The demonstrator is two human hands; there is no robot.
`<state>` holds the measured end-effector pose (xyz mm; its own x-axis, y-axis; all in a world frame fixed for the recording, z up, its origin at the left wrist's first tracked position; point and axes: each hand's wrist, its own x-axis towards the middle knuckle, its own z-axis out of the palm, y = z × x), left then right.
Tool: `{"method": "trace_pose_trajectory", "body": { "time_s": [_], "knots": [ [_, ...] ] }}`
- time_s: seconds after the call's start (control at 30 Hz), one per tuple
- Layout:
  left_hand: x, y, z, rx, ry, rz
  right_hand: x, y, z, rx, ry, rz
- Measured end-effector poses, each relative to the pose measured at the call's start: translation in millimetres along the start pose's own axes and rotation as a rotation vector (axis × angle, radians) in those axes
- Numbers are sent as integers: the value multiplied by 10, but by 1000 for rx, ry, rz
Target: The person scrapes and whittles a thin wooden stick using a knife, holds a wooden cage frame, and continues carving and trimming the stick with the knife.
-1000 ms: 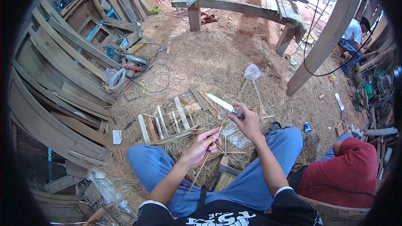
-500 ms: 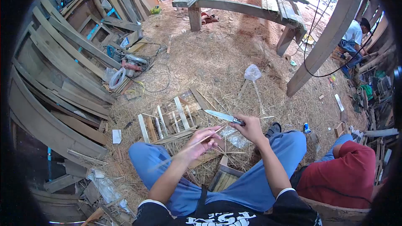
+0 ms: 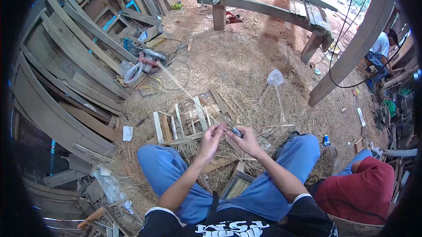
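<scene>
My left hand (image 3: 211, 142) is closed around a thin, pale wooden strip (image 3: 183, 90), which slants away to the upper left and is blurred along its length. Close beside it, my right hand (image 3: 248, 142) grips a knife (image 3: 238, 132) by its dark handle. The blade is hard to make out against the straw-like litter. Both hands nearly meet above the gap between my knees. Just beyond them on the ground lies a small slatted wooden frame (image 3: 158, 127). Between my legs stands a wooden box (image 3: 239, 183) with pale pieces in it.
Shavings cover the ground (image 3: 220, 70). Long curved planks (image 3: 66, 105) lean at left, near a circular saw (image 3: 150, 59) and cords. A wooden bench (image 3: 268, 6) stands ahead, a slanted post (image 3: 351, 48) at right. A person in red (image 3: 358, 193) sits close at right; another person (image 3: 379, 52) bends farther off.
The strip has swung from pointing down-left across my left wrist to pointing up and away. My hands have drawn together, and the knife blade no longer shows clearly. The view has shifted slightly.
</scene>
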<state>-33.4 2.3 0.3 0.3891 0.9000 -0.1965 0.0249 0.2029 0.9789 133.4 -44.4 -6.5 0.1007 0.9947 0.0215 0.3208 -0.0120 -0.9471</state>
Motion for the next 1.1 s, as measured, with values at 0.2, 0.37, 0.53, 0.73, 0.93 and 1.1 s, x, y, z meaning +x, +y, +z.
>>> {"method": "trace_pose_trajectory", "body": {
  "time_s": [0.2, 0.37, 0.53, 0.73, 0.93, 1.1],
  "knots": [
    [37, -76, -68, 21, 89, 159, 75, -86, 150, 167, -56, 73],
    [105, -142, -131, -108, 79, 159, 110, -79, 141, 135, 19, 11],
    [-52, 111, -43, -456, -61, -178, 84, -137, 14, -33, 54, 22],
    [-17, 79, -14, -366, -107, -267, 10, -182, -121, -213, -7, -45],
    [6, 48, 60, -298, -166, -305, -63, -205, -255, -183, 24, -5],
    [-15, 9, 210, -334, -297, -340, -87, -80, -302, -179, 124, -28]
  ]
}}
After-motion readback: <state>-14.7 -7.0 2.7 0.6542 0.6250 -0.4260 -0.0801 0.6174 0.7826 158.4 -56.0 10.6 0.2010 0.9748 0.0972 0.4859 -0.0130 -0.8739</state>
